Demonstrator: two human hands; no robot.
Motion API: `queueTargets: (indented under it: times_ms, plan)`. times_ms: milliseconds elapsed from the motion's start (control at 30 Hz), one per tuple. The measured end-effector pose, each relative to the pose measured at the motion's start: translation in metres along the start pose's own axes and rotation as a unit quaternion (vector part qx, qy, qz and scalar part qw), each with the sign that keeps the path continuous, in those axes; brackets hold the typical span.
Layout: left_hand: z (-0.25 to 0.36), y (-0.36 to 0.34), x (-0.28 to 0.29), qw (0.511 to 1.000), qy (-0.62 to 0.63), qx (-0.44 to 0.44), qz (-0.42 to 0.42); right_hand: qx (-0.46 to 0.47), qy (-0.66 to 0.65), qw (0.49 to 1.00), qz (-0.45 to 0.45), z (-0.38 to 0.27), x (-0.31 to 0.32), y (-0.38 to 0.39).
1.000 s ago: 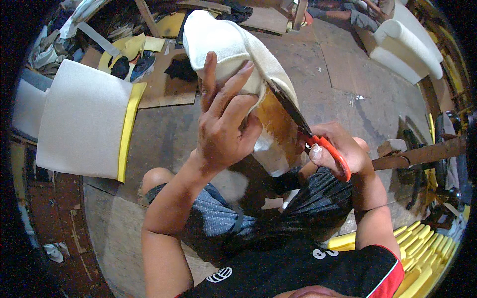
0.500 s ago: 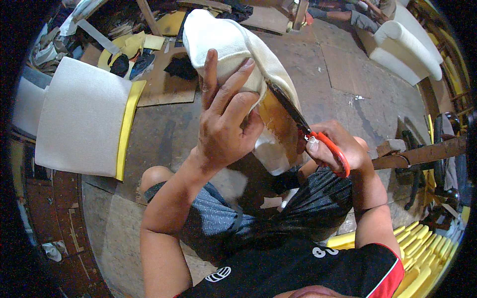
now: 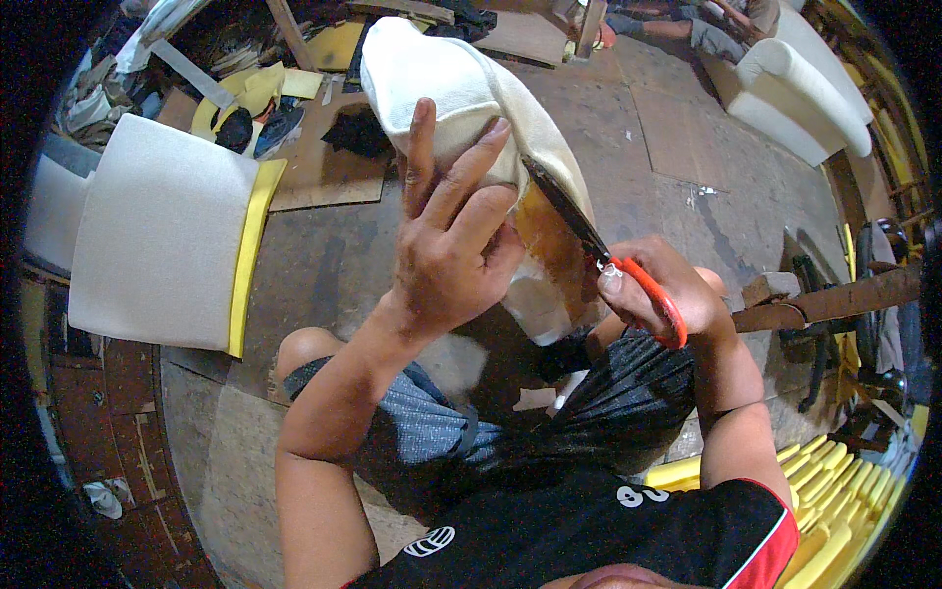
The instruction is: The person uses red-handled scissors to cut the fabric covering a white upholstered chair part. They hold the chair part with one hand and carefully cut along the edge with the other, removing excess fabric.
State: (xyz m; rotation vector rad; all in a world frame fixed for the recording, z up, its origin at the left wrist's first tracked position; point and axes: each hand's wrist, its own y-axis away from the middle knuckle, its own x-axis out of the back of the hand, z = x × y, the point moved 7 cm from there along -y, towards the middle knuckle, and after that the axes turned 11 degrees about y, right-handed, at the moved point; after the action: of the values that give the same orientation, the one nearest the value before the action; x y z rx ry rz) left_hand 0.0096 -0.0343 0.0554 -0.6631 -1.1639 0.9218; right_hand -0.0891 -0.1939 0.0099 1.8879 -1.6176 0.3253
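Observation:
A cream fabric-covered piece [image 3: 432, 69] is held upright in front of me, with a long brownish underside [image 3: 540, 231] showing below the fabric. My left hand [image 3: 446, 236] grips the fabric and its edge, two fingers extended over it and the others bent. My right hand [image 3: 667, 290] is closed on scissors [image 3: 653, 294] with orange handles; their dark blades lie along the fabric's seam edge, pointing up and left.
A pale grey upholstered cushion with yellow foam [image 3: 157, 236] lies at left. A white armchair [image 3: 775, 93] and a seated person [image 3: 726, 29] are at back right. Scraps [image 3: 245, 93] pile at back left; yellow foam strips [image 3: 824, 491] lie at lower right; a wooden beam [image 3: 824, 304] is at right.
My right hand and the scissors have shifted slightly up and left. My left hand has moved a little to the right on the fabric.

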Motion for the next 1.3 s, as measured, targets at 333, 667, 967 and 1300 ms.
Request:
queueTargets:
  times_ms: [333, 667, 967, 1300]
  plan:
    - [-0.002, 0.0, 0.003, 1.0, 0.014, 0.004, 0.004, 0.054, -0.055, 0.994, 0.072, 0.006, -0.001, -0.005]
    - [-0.007, 0.005, 0.004, 0.999, 0.03, 0.011, 0.008, 0.073, -0.063, 0.994, 0.047, 0.016, 0.0, -0.012]
    - [-0.003, 0.007, -0.003, 1.0, 0.022, 0.014, 0.004, 0.058, -0.084, 0.994, 0.05, 0.004, 0.002, -0.006]
    - [-0.009, 0.004, 0.003, 0.999, 0.044, 0.008, 0.027, 0.075, -0.04, 0.994, 0.067, 0.015, 0.005, -0.01]
